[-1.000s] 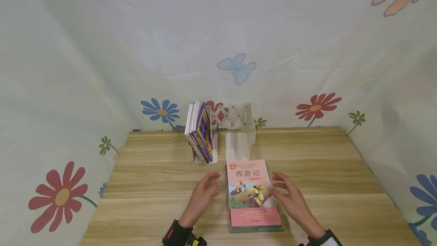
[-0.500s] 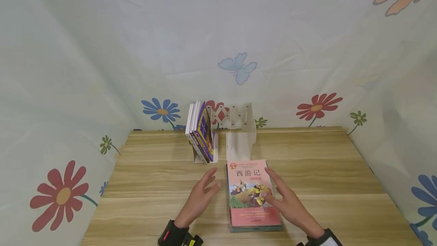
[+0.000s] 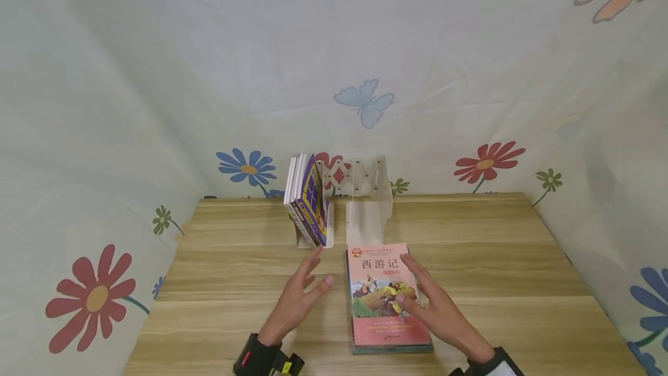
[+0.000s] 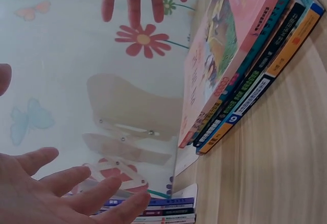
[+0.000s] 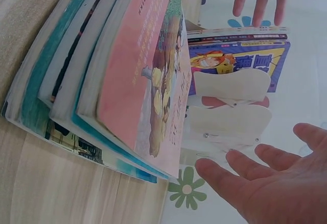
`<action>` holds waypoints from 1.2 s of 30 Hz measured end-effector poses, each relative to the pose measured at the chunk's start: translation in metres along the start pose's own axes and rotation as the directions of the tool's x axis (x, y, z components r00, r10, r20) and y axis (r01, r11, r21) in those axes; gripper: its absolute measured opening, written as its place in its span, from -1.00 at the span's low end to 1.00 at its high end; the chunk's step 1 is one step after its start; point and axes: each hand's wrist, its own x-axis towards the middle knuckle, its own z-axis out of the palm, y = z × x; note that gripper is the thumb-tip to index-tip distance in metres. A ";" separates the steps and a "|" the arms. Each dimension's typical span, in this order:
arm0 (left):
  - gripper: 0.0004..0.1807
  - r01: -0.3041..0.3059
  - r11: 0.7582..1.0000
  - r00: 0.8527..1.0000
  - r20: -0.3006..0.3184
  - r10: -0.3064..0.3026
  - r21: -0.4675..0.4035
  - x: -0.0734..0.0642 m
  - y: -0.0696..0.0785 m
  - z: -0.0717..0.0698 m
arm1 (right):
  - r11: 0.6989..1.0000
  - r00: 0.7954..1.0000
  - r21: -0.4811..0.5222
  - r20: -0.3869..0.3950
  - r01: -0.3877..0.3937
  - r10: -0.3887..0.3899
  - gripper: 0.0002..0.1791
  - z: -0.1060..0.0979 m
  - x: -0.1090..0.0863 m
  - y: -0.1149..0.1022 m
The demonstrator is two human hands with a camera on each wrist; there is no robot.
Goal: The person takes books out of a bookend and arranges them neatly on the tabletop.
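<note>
A pink book [image 3: 383,329] with Chinese characters and a colourful drawing lies on top of a stack of several books [image 4: 250,76] flat on the table. To the left of that stack my left hand [image 3: 294,300] hovers with fingers spread and holds nothing. My right hand [image 3: 443,312] is at the stack's right side, its fingers extended and its thumb overlapping the pink cover in the head view. In the right wrist view, a gap shows between the right hand [image 5: 271,173] and the books. Both palms face inward.
Behind the stack stands a white expandable book rack [image 3: 365,222]. Several thin books [image 3: 305,202] lean upright in its left side, a purple one outermost. A flowered cloth [image 3: 250,74] hangs at the back and sides of the wooden table [image 3: 480,242].
My left hand has drifted left, away from the stack, and its fingers have straightened. The right hand has shifted left over the pink book's edge, fingers straighter. The books have stayed put.
</note>
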 end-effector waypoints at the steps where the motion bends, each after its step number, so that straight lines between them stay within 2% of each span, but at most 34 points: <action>1: -0.33 -0.006 1.000 1.000 -0.016 0.006 -0.002 0.001 -0.002 -0.001 | 1.000 1.000 -0.003 0.001 0.001 -0.001 -0.28 0.000 0.000 0.000; 7: -0.34 -0.061 0.998 0.993 -0.100 0.058 -0.032 0.002 -0.002 -0.012 | 1.000 1.000 -0.001 0.005 0.007 -0.007 -0.28 0.000 0.000 -0.002; 11: -0.35 -0.071 0.996 0.988 -0.140 0.062 -0.062 0.004 0.003 -0.022 | 1.000 1.000 0.009 0.012 0.008 -0.008 -0.29 0.000 0.000 -0.004; 14: -0.36 -0.068 0.989 0.986 -0.161 0.046 -0.132 0.007 0.010 -0.030 | 1.000 1.000 0.008 0.013 0.008 -0.008 -0.29 0.000 0.000 -0.005; 18: -0.38 -0.061 0.982 0.983 -0.182 0.028 -0.181 0.007 0.028 -0.040 | 1.000 1.000 0.011 0.014 0.006 -0.007 -0.30 0.000 0.000 -0.006; 21: -0.36 -0.059 0.985 0.979 -0.200 0.026 -0.163 0.008 0.039 -0.045 | 1.000 1.000 0.018 0.016 0.003 -0.003 -0.30 -0.001 0.000 -0.006; 23: -0.35 -0.065 0.984 0.976 -0.214 0.028 -0.165 0.010 0.040 -0.047 | 1.000 1.000 0.020 0.017 0.000 -0.001 -0.31 -0.001 -0.001 -0.006; 26: -0.33 -0.079 0.981 0.973 -0.229 0.037 -0.177 0.016 0.033 -0.050 | 1.000 1.000 0.020 0.015 -0.004 0.003 -0.31 -0.001 -0.001 -0.007; 31: -0.31 -0.075 0.975 0.968 -0.250 0.020 -0.211 0.030 0.008 -0.052 | 0.999 1.000 0.046 0.021 -0.009 0.008 -0.30 -0.001 -0.002 -0.009; 36: -0.31 -0.073 0.981 0.959 -0.282 0.019 -0.182 0.040 -0.003 -0.056 | 0.998 1.000 0.063 0.025 -0.019 0.018 -0.30 0.000 -0.002 -0.010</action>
